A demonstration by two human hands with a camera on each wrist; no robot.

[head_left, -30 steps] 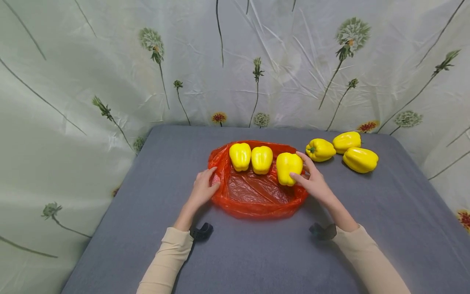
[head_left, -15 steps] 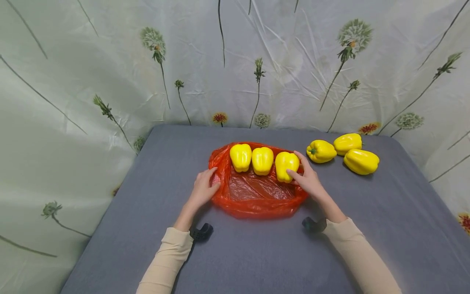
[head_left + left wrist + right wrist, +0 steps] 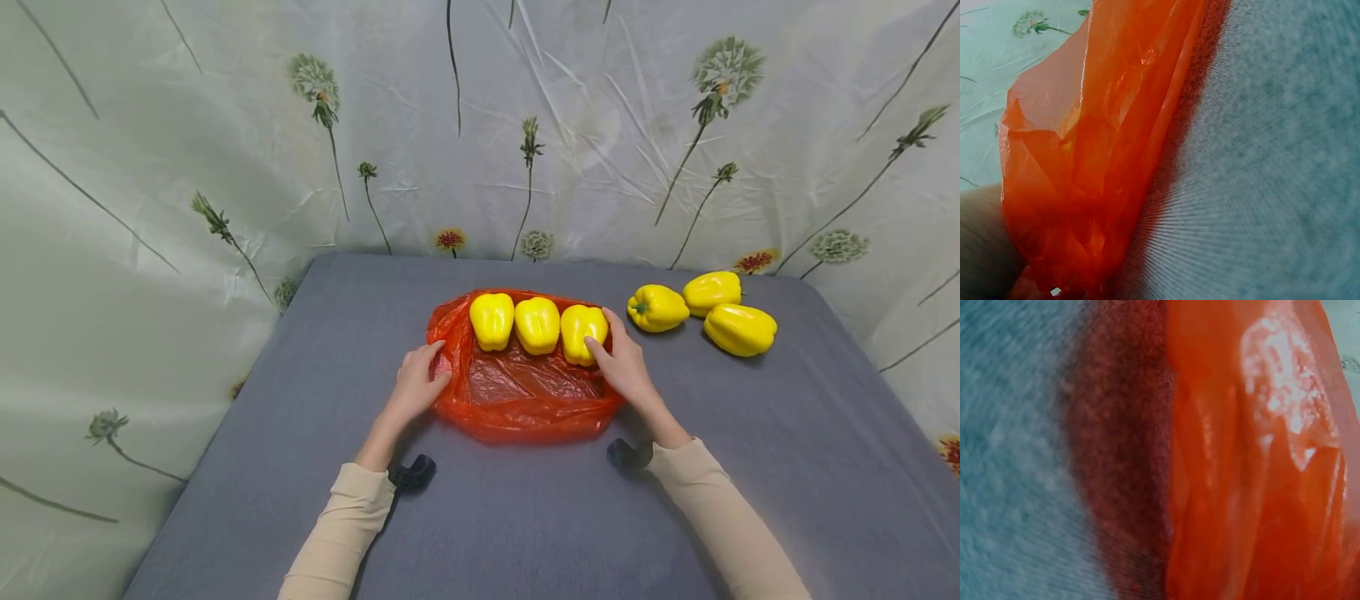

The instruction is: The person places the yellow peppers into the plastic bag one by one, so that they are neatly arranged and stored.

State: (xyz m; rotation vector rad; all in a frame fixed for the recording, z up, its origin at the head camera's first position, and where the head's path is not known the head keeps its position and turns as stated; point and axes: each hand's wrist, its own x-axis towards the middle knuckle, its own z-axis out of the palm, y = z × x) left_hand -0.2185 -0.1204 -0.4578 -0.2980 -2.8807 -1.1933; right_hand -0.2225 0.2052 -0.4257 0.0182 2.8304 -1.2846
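A red plastic bag (image 3: 528, 421) lies spread wide at the middle of the table. Two yellow bell peppers, a left pepper (image 3: 492, 322) and a middle pepper (image 3: 537, 326), stand along its far side. My right hand (image 3: 624, 363) grips a third yellow bell pepper (image 3: 581, 333) beside them, thumb on its near face, fingers behind it. At the bag's left side my left hand (image 3: 411, 385) holds the edge between thumb and fingers. The left wrist view shows the bag's crinkled wall (image 3: 1104, 162) next to the hand; the right wrist view has only bag film (image 3: 1229, 462) and tabletop.
Outside the bag, at the back right, lie three more yellow bell peppers: a near one (image 3: 741, 330), a far one (image 3: 712, 292) and a left one (image 3: 657, 308). A grey cloth covers the table (image 3: 510, 525). Behind its back edge hangs a dandelion-print curtain (image 3: 420, 125).
My right hand has moved left and slightly away from me with its pepper, bringing it close to the middle pepper. The left hand has stayed at the bag's edge.
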